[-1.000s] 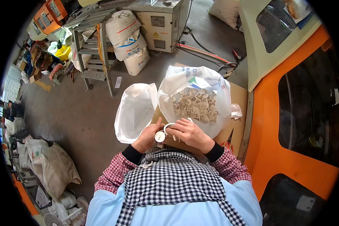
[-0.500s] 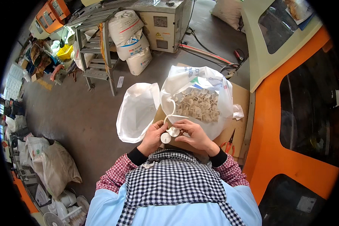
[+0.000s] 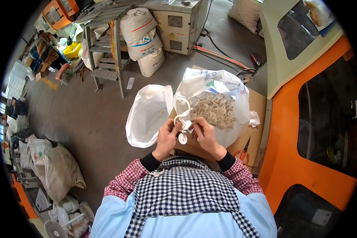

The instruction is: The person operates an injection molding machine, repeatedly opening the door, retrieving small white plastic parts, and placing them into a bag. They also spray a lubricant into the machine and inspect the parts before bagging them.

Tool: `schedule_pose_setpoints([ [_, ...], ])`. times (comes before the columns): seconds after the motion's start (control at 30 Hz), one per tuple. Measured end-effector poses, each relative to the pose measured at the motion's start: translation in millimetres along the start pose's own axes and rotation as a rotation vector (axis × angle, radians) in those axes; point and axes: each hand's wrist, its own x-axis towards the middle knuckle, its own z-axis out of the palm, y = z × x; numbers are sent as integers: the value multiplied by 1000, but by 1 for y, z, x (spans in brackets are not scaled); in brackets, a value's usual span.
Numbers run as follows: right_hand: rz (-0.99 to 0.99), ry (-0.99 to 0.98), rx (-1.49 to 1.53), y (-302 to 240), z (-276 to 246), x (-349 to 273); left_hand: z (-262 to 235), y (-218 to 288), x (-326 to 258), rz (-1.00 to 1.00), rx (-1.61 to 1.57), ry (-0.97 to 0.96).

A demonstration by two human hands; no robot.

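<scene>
Between my two hands is a curved white plastic moulding, a looped runner with round disc parts on it. My left hand is closed on the runner. One small disc hangs below, beside the left fingertips. My right hand pinches at another disc on the right side of the moulding. Just beyond them stands an open clear plastic bag holding many loose off-white disc parts. To its left is an open white bag.
Cardboard lies under the clear bag. Red-handled cutters rest by my right forearm. An orange machine stands close on the right. Stacked white sacks and a metal step stand are farther off.
Both hands have lifted slightly away from me with the moulding, which has turned so its loop stands higher. My right fingers have come together at a disc. The whole view has shifted slightly.
</scene>
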Motion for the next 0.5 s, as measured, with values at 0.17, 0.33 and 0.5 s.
schedule_pose_setpoints([
  [0.17, -562, 2, -524, -14, -14, 8, 1, 7, 0, -311, -476, -101],
  [0.33, -397, -66, -353, -7, -17, 4, 4, 11, 1, -213, -333, -125],
  [0.5, 337, -149, 226, -9, -17, -1, 3, -3, 5, -85, -221, -158],
])
